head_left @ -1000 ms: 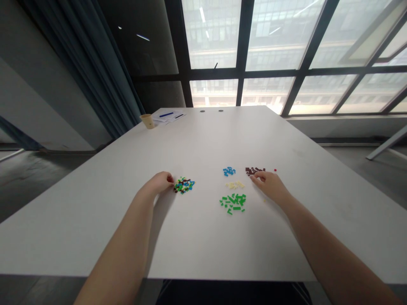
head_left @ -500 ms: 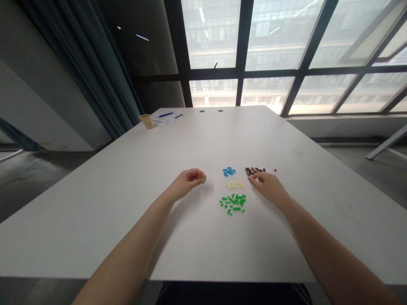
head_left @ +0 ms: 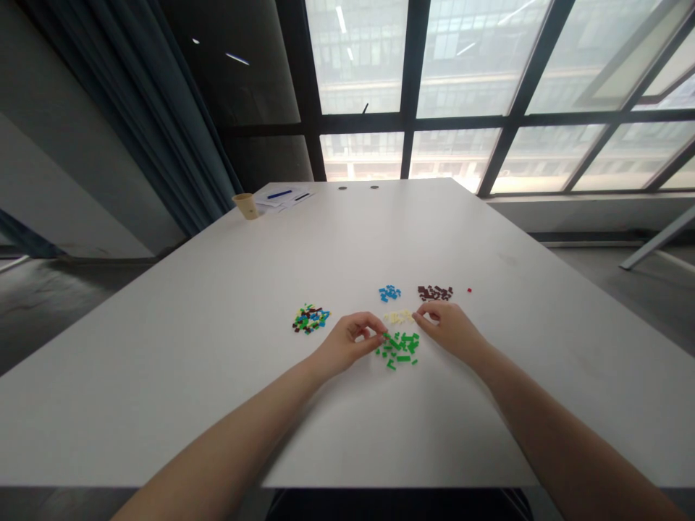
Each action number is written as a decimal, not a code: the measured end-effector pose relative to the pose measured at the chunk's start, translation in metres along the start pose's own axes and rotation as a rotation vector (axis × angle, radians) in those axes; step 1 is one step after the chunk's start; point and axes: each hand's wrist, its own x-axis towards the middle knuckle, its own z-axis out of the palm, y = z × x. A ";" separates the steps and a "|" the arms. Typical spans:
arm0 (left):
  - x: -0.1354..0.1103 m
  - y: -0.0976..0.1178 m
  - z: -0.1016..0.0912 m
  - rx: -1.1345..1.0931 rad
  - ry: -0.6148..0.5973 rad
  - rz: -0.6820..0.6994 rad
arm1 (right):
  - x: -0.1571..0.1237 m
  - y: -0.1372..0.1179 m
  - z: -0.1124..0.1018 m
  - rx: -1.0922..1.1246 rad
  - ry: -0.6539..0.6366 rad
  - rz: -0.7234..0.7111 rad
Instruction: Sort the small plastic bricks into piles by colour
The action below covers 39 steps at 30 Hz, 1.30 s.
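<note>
A loose pile of small flat green bricks (head_left: 399, 346) lies scattered on the white worktop (head_left: 217, 304), just below a smaller cluster of cream bricks (head_left: 398, 316). A mixed-colour heap (head_left: 310, 318) sits well to their left.

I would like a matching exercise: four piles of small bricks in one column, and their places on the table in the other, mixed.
Piles:
1. green pile
2. mixed pile
3. brown pile
4. blue pile

Places:
a. far right, beside a lone red piece
b. nearest, between the left hand and right hand
c. alone on the left
d. beyond the cream pile

Pairs: 1-b, 2-c, 3-a, 4-d
</note>
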 end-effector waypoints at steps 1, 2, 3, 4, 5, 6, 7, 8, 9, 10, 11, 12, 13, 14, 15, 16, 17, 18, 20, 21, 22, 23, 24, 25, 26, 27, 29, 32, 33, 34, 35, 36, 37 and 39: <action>0.000 0.000 0.000 0.010 -0.004 -0.002 | 0.000 -0.001 0.000 0.006 0.000 -0.009; 0.000 0.001 0.001 0.015 -0.008 -0.003 | -0.001 -0.001 0.000 0.014 0.002 -0.019; 0.000 0.001 0.001 0.016 -0.011 -0.005 | -0.001 -0.002 -0.001 0.023 0.005 -0.030; 0.000 0.001 0.001 0.017 -0.014 -0.006 | -0.002 -0.003 -0.001 0.031 0.012 -0.042; 0.000 0.001 0.001 0.018 -0.017 -0.008 | -0.002 -0.005 -0.002 0.039 0.022 -0.056; 0.000 0.001 0.001 0.019 -0.020 -0.010 | -0.003 -0.006 -0.002 0.047 0.035 -0.072; -0.001 0.001 0.001 0.021 -0.022 -0.012 | -0.003 -0.008 -0.003 0.057 0.049 -0.094; -0.001 0.002 0.001 0.025 -0.024 -0.015 | -0.004 -0.009 -0.004 0.071 0.062 -0.119; -0.001 0.002 0.001 0.030 -0.026 -0.017 | -0.004 -0.011 -0.005 0.089 0.075 -0.150; -0.001 0.003 0.001 0.036 -0.029 -0.018 | -0.005 -0.013 -0.005 0.110 0.087 -0.183; -0.001 0.003 0.001 0.042 -0.032 -0.018 | -0.005 -0.014 -0.006 0.132 0.098 -0.217; -0.001 0.003 0.001 0.047 -0.036 -0.016 | -0.006 -0.016 -0.006 0.153 0.106 -0.249; -0.001 0.003 0.001 0.051 -0.039 -0.014 | -0.007 -0.018 -0.006 0.170 0.110 -0.278; 0.000 0.003 0.001 0.054 -0.041 -0.013 | -0.008 -0.019 -0.006 0.180 0.110 -0.304; 0.000 0.002 0.001 0.057 -0.043 -0.013 | -0.009 -0.021 -0.006 0.184 0.105 -0.327; 0.000 0.002 0.002 0.060 -0.044 -0.013 | -0.010 -0.023 -0.005 0.182 0.094 -0.346; 0.000 0.001 0.002 0.062 -0.045 -0.013 | -0.011 -0.024 -0.005 0.177 0.079 -0.360; 0.001 0.000 0.002 0.066 -0.044 -0.012 | -0.012 -0.025 -0.003 0.172 0.062 -0.369; 0.001 -0.001 0.002 0.077 -0.044 -0.012 | -0.013 -0.028 0.000 0.167 0.026 -0.373; 0.001 -0.002 0.003 0.084 -0.045 -0.013 | -0.014 -0.029 0.002 0.167 0.009 -0.371; 0.002 -0.003 0.003 0.092 -0.047 -0.016 | -0.014 -0.030 0.003 0.170 -0.004 -0.369; 0.002 -0.003 0.003 0.101 -0.051 -0.020 | -0.013 -0.031 0.005 0.171 -0.014 -0.367; 0.002 -0.003 0.004 0.109 -0.056 -0.026 | -0.013 -0.032 0.006 0.171 -0.020 -0.362; 0.002 -0.003 0.004 0.114 -0.059 -0.030 | -0.013 -0.032 0.006 0.167 -0.024 -0.355; 0.002 -0.003 0.004 0.116 -0.059 -0.032 | -0.012 -0.031 0.005 0.160 -0.026 -0.345; 0.002 -0.003 0.004 0.117 -0.058 -0.035 | -0.012 -0.030 0.003 0.148 -0.033 -0.332; 0.003 -0.004 0.003 0.122 -0.035 -0.040 | -0.011 -0.024 -0.003 0.107 -0.083 -0.299; 0.004 -0.006 -0.002 0.138 0.031 -0.053 | -0.011 -0.010 -0.013 0.025 -0.247 -0.235; 0.004 -0.008 -0.004 0.139 0.053 -0.057 | -0.012 -0.005 -0.016 0.003 -0.309 -0.210; 0.005 -0.009 -0.006 0.139 0.075 -0.059 | -0.012 0.000 -0.017 -0.015 -0.364 -0.186; 0.005 -0.011 -0.008 0.138 0.093 -0.059 | -0.013 0.003 -0.017 -0.028 -0.408 -0.166; 0.005 -0.012 -0.010 0.138 0.111 -0.057 | -0.013 0.006 -0.017 -0.036 -0.441 -0.151; 0.006 -0.014 -0.012 0.140 0.123 -0.055 | -0.013 0.008 -0.015 -0.040 -0.461 -0.143; 0.006 -0.015 -0.013 0.148 0.136 -0.051 | -0.012 0.010 -0.012 -0.037 -0.474 -0.135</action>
